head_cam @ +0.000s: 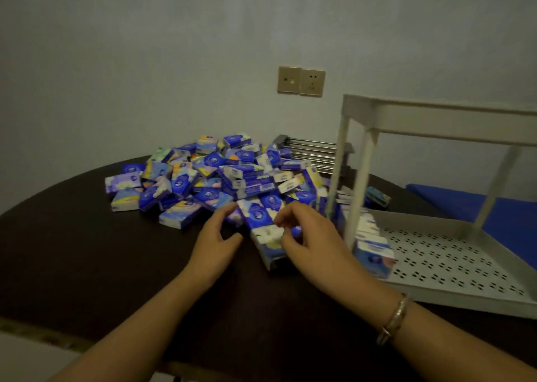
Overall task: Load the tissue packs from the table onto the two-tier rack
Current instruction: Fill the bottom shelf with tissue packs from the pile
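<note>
Tissue packs (215, 175): a loose heap of small blue-and-white packs on the dark table (87, 251), centre of the frame, lying at all angles.
Nearest packs (268, 236): a short row lying flat at the lower edge of the heap, between the two hands; its long axis runs from the heap down toward the bottom of the frame.
Two-tier rack (453, 265): white, at the right of the frame, standing on the table; its perforated lower tray holds a few packs (373, 246) upright along its left edge, and the upper tier shows no packs from this angle.
Left hand (216, 243): fingers spread and slightly bent, tips touching the left side of the nearest packs, gripping nothing that I can make out.
Right hand (308, 240): fingers curled over the right side of the same row; blur keeps me from telling whether it pinches a pack or only rests on it. A bracelet (395, 317) sits on this wrist.
Deciding relation: the row lies between the hands, and the rack lies just right of the right hand, so that hand is the nearer one for the carry.
Progress, as I judge it: early, with most packs not yet loaded.
Background: wall sockets (300, 81) above the heap; a metal-bar rack (313, 150) behind it.
</note>
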`<act>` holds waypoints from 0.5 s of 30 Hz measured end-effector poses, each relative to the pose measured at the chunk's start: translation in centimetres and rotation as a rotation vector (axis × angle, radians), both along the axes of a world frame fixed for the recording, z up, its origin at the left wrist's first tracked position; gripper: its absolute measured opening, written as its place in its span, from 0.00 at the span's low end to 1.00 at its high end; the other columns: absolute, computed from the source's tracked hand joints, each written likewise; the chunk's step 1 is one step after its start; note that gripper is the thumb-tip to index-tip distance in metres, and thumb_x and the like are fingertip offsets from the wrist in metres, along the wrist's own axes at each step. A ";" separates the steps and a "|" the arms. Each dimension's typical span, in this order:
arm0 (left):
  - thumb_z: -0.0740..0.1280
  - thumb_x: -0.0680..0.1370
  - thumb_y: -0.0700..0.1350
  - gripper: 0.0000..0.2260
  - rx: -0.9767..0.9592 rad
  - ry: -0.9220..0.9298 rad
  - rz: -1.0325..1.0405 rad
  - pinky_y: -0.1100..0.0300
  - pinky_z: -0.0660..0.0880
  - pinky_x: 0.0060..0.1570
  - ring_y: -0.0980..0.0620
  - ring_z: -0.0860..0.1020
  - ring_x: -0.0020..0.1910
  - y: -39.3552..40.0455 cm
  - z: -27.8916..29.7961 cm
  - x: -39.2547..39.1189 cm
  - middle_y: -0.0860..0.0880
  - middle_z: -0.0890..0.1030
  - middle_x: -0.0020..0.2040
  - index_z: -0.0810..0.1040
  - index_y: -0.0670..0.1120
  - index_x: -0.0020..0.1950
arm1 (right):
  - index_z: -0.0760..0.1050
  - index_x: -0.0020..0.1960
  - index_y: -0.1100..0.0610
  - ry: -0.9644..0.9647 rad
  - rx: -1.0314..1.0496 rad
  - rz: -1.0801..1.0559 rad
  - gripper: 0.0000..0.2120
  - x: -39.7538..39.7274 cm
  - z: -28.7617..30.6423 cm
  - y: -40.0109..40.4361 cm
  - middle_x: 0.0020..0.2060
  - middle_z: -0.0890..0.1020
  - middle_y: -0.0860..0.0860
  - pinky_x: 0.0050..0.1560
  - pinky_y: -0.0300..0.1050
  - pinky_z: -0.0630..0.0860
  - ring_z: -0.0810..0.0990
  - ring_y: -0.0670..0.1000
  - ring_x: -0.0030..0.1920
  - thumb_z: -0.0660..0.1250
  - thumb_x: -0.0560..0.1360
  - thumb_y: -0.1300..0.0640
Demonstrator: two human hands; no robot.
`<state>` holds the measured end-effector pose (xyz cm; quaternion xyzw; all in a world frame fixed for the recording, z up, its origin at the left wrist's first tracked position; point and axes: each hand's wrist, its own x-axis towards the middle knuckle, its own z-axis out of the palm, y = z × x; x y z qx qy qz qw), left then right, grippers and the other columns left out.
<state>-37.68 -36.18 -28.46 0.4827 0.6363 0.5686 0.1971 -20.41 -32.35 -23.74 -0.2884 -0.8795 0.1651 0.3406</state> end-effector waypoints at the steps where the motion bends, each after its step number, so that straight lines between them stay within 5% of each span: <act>1: 0.63 0.75 0.32 0.27 0.002 -0.020 0.010 0.66 0.71 0.54 0.53 0.69 0.67 0.1 -0.4 -0.8 0.53 0.69 0.69 0.67 0.52 0.70 | 0.73 0.52 0.54 -0.001 0.010 -0.018 0.10 -1.6 -0.5 0.9 0.50 0.76 0.48 0.54 0.43 0.71 0.74 0.48 0.53 0.62 0.72 0.62; 3: 0.62 0.76 0.32 0.25 0.026 -0.135 0.030 0.66 0.70 0.53 0.54 0.70 0.66 0.4 -0.8 -1.9 0.52 0.71 0.68 0.68 0.51 0.69 | 0.72 0.58 0.54 -0.041 0.051 -0.095 0.15 -4.5 -1.4 2.9 0.55 0.74 0.51 0.58 0.45 0.69 0.71 0.51 0.59 0.63 0.72 0.61; 8: 0.60 0.76 0.30 0.23 0.107 -0.332 0.057 0.55 0.67 0.68 0.58 0.69 0.65 0.9 -1.2 -3.1 0.52 0.73 0.65 0.70 0.49 0.67 | 0.63 0.72 0.52 -0.185 0.184 -0.306 0.28 -9.6 -2.1 8.7 0.69 0.65 0.54 0.68 0.52 0.63 0.62 0.56 0.69 0.63 0.72 0.60; 12: 0.64 0.77 0.33 0.21 0.126 -0.364 0.052 0.57 0.64 0.69 0.59 0.69 0.66 1.3 -1.4 -3.3 0.54 0.73 0.65 0.70 0.49 0.67 | 0.70 0.65 0.53 -0.296 0.281 -0.385 0.19 -11.4 -2.0 11.4 0.61 0.73 0.54 0.60 0.53 0.69 0.69 0.57 0.63 0.63 0.74 0.59; 15: 0.67 0.77 0.43 0.21 0.160 -0.428 0.058 0.56 0.65 0.69 0.59 0.70 0.66 1.4 -1.2 -3.6 0.53 0.73 0.67 0.68 0.49 0.69 | 0.76 0.55 0.53 -0.110 0.346 -0.330 0.10 -11.4 -1.8 11.2 0.50 0.77 0.52 0.52 0.49 0.71 0.73 0.54 0.54 0.66 0.74 0.55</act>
